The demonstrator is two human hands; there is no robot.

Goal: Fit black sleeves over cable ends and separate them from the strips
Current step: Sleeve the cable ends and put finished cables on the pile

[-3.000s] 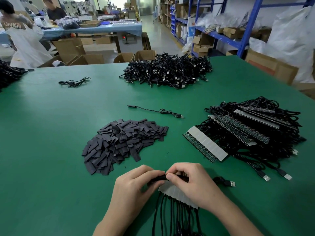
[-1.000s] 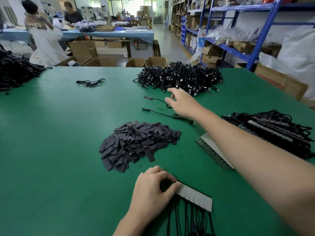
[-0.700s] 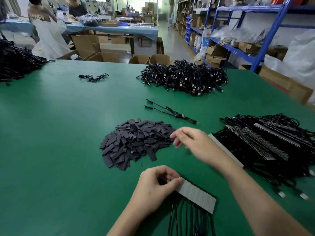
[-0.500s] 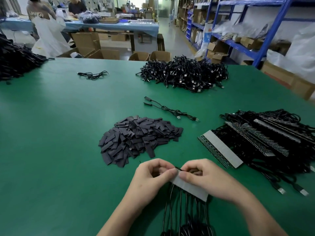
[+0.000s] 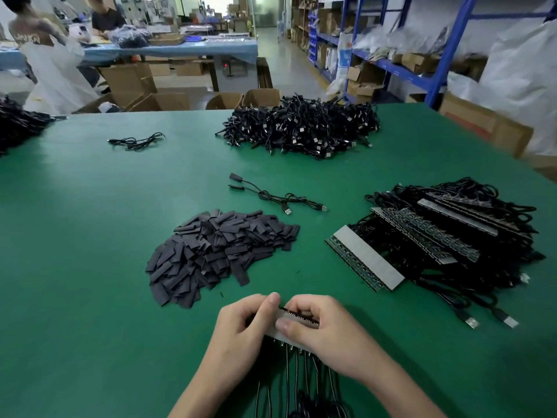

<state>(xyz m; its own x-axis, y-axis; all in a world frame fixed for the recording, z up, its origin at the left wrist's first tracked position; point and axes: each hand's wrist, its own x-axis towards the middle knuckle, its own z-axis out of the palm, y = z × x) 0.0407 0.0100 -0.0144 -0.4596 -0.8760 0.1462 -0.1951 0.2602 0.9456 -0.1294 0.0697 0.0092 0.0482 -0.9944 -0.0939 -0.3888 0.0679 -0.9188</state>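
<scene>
Head view, progress: we have 1 strip (image 5: 298, 314) in work at the near edge of the table (image 5: 90, 267). The left hand (image 5: 241, 327) has its fingers curled round the strip's left end. The right hand (image 5: 319, 330) pinches the strip, thumb on the grey face and fingers over the toothed top edge. We can't tell whether a sleeve is under the left fingers; it's hidden. The strip's cables (image 5: 297, 375) run from under the fingers toward us, all attached as far as we can see.

Our judgement on what's done: 2 sleeved cables (image 5: 277, 197) lie well beyond the fingers, and the far heap (image 5: 301, 128) past them looks like finished output. What's left: this whole strip, plus the strip stack (image 5: 437, 236) off to the right of the right fingers, with several strips and cables tangled together. We read that as early to mid batch.

Head view, surroundings: the sleeve pile (image 5: 217, 251) sits just beyond and left of the left fingers, within easy reach. A stray cable (image 5: 135, 141) lies far off left, and another heap (image 5: 18, 125) sits at the left edge. Nothing blocks the hands. The risk we see is the hanging cables snagging each other when 1 is pulled free.
</scene>
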